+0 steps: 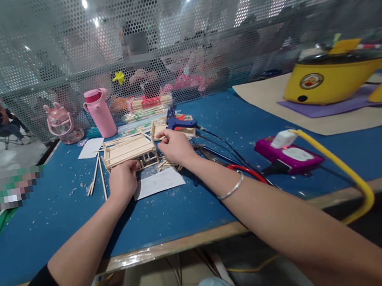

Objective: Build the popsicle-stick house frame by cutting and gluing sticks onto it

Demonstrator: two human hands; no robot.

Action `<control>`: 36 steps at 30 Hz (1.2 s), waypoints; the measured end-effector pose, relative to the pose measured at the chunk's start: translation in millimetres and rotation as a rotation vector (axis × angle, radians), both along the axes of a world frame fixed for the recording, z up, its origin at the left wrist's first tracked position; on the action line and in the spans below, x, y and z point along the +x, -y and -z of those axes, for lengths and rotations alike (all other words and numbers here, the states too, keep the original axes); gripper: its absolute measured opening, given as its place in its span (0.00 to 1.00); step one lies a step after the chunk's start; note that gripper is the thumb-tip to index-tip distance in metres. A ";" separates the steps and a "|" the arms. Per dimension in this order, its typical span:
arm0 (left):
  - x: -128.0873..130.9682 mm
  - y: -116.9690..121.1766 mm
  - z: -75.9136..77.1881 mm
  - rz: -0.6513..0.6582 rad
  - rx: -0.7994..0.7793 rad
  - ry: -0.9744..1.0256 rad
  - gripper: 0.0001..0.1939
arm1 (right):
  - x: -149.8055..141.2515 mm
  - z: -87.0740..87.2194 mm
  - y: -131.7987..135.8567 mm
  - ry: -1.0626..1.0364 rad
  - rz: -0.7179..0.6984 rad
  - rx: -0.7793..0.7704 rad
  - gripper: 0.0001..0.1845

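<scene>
A small bed-like model made of wooden sticks (128,149) stands on the table, with a flat top and short posts at its ends. My left hand (123,177) is closed at its front edge, fingertips on the sticks. Close by the model's right end is my right hand (176,146), thumb and forefinger pinched together; anything between them is too small to make out. Behind that hand lies a blue glue gun (182,122), its cable running right. Loose sticks (94,176) lie left of the model, and white paper (161,182) in front of it.
A pink bottle (101,116) and a pink rabbit-eared jug (62,125) stand back left. At right are a purple power strip (298,157) with a yellow cable and a yellow electric pot (327,81). A perforated metal screen (195,59) borders the back. One person (7,120) sits far left.
</scene>
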State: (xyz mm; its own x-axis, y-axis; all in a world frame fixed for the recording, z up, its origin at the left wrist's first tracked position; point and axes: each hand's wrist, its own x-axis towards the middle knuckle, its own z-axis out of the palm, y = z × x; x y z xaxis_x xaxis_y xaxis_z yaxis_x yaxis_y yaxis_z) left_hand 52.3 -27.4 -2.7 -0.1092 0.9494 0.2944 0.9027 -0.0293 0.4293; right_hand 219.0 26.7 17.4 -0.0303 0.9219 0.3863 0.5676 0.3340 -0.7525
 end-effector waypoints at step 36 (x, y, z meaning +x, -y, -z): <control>0.4 -2.4 -4.0 0.013 -0.045 0.001 0.12 | -0.8 1.6 -0.5 0.029 0.000 0.011 0.15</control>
State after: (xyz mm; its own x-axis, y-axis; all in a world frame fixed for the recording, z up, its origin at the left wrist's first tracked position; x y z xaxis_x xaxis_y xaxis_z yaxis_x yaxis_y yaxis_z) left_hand 52.7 -25.1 1.3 -0.0971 0.9632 0.2508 0.9019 -0.0214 0.4314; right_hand 218.3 27.2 15.8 -0.0414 0.9177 0.3950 0.5889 0.3418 -0.7324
